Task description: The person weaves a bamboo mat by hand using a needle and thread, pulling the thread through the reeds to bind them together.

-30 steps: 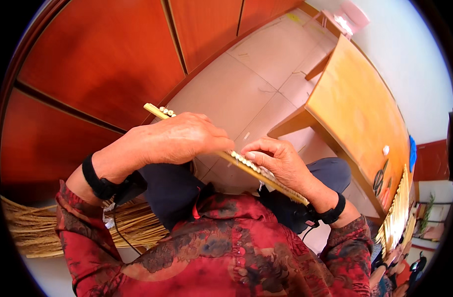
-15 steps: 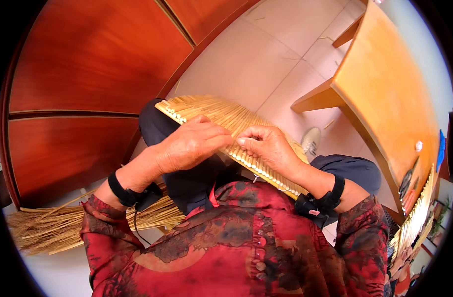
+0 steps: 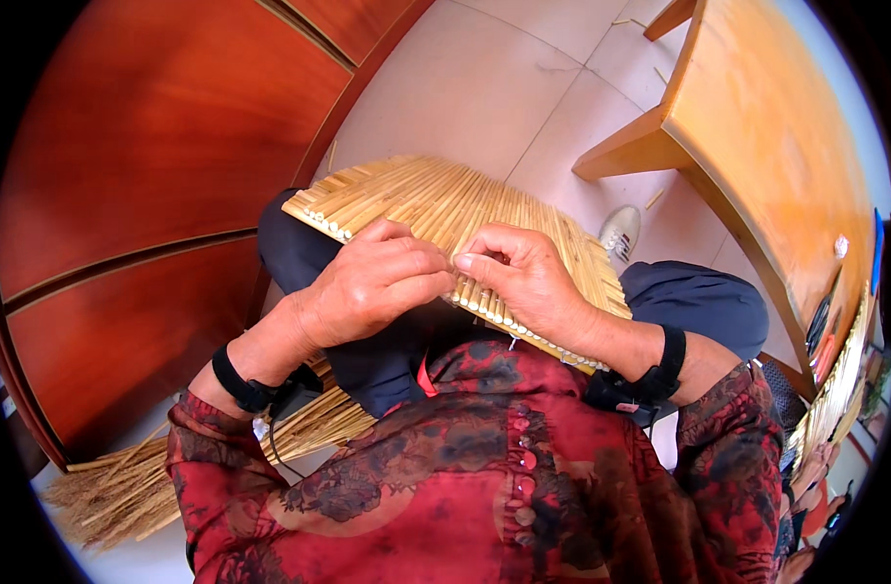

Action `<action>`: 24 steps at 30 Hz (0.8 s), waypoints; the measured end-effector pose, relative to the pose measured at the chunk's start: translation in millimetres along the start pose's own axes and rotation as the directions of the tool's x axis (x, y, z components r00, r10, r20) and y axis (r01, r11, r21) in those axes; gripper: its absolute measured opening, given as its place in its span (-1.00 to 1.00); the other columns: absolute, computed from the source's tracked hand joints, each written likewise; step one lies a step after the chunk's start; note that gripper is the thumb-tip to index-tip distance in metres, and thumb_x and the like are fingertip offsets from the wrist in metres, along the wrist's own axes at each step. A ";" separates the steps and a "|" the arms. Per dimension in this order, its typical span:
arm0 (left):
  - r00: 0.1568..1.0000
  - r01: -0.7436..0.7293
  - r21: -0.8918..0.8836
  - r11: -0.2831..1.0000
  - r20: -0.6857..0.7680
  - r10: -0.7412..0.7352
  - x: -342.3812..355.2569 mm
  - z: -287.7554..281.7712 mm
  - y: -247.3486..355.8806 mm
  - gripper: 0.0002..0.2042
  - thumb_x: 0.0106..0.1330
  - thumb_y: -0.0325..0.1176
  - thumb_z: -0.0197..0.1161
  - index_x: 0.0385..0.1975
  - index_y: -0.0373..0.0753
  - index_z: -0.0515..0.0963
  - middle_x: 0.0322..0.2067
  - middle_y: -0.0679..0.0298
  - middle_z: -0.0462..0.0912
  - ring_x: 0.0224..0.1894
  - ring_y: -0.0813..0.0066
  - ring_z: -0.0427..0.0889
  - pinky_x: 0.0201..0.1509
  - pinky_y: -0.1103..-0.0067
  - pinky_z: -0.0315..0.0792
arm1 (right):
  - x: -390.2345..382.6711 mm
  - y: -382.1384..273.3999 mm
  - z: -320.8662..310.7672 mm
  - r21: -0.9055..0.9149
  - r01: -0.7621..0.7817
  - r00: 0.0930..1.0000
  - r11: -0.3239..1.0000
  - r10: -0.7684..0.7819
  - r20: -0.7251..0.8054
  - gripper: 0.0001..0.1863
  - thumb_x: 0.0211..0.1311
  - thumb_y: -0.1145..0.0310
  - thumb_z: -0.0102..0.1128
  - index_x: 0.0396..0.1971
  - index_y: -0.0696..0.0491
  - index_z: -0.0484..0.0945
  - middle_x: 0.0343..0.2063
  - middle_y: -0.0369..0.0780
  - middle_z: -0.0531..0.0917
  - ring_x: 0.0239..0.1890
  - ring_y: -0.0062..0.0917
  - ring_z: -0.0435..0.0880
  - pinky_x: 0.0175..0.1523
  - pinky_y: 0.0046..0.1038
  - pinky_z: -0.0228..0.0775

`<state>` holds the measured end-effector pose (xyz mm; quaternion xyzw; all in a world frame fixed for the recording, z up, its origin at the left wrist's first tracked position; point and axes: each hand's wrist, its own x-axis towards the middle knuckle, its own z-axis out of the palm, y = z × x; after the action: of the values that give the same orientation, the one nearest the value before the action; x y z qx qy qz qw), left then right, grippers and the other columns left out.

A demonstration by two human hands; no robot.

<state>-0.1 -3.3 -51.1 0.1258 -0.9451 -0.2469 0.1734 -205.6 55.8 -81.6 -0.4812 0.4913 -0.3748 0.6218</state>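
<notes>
Across my lap lies a mat of straight yellow plant stalks (image 3: 406, 191) set side by side, their pale cut ends lined up along the edge nearest me. My left hand (image 3: 382, 277) is closed on that near edge, fingers curled over it. Close beside it, my right hand (image 3: 528, 277) pinches thumb and forefinger together at the same edge. Whatever sits in that pinch is too small to make out. The two hands' fingertips nearly meet, and they hide the stalk ends beneath them. Both wrists carry black straps.
Left of me stand red-brown wooden panels (image 3: 163, 127). A yellow wooden table (image 3: 776, 146) rises at the right, with tools at its near end. A bundle of long dry stalks (image 3: 124, 492) lies at my lower left. Stalk scraps and a shoe (image 3: 620, 232) are on the tiled floor.
The view has shifted slightly, and more of the mat's top face shows. Both hands stay at the near edge, with the right fingertips slightly closer to the left hand.
</notes>
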 end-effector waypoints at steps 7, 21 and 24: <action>1.000 -0.021 -0.021 1.000 0.010 0.021 4.5 -3.6 -5.7 -0.83 0.11 -0.47 0.27 -0.29 -0.28 0.55 -0.27 0.23 0.62 -0.20 0.32 0.63 -0.13 0.41 0.45 | 1.0 0.6 -3.0 0.172 -0.075 0.993 0.982 0.090 -0.081 -0.81 0.23 0.39 0.21 -0.53 0.17 0.53 -0.69 -0.40 0.44 -0.58 -0.75 0.38 -0.47 -0.61 0.25; 1.000 0.021 -0.002 1.000 0.012 -0.021 5.5 4.8 -11.6 -0.85 0.16 -0.47 0.25 -0.27 -0.19 0.53 -0.24 0.30 0.61 -0.12 0.38 0.60 0.14 0.26 0.33 | 24.8 -106.3 -83.8 -0.089 -0.002 0.998 0.996 -0.004 -0.065 -0.74 0.41 0.20 -0.01 -0.34 0.06 0.52 -0.54 -0.33 0.54 -0.61 -0.69 0.53 -0.47 -0.60 0.50; 0.995 0.096 0.013 0.995 -0.004 -0.096 -12.4 2.4 -9.7 -0.86 0.17 -0.46 0.25 -0.27 -0.18 0.53 -0.25 0.31 0.61 -0.12 0.39 0.60 0.17 0.25 0.31 | 40.8 -161.6 -173.6 -0.255 0.146 0.939 0.956 -0.215 -0.270 -0.67 0.34 0.20 -0.06 -0.17 0.19 0.45 -0.28 -0.14 0.51 -0.31 -0.46 0.52 -0.15 -0.40 0.41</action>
<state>11.7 -6.5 -61.3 0.1725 -0.9392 -0.2487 0.1620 -363.6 -63.8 55.0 -0.5324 0.5722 -0.4381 0.4441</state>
